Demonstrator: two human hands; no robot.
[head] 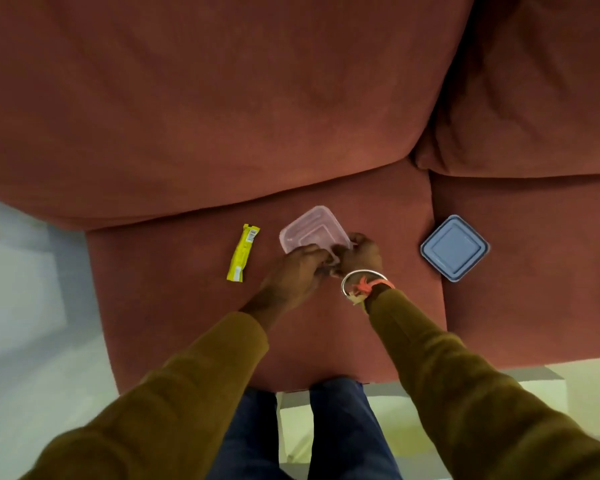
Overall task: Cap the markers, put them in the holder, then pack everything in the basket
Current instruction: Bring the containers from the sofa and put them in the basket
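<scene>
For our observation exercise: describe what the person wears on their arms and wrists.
Both arms wear long mustard-brown sleeves, left sleeve and right sleeve. The right wrist carries a silver bangle and a knotted orange thread band.

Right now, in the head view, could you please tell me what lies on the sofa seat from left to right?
yellow wrapped bar → clear plastic container → blue-grey square lid

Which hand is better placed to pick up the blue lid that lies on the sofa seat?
Probably the right hand: the blue lid lies on its side, further to the right. The left hand would have to cross the clear container, which both hands grip.
</scene>
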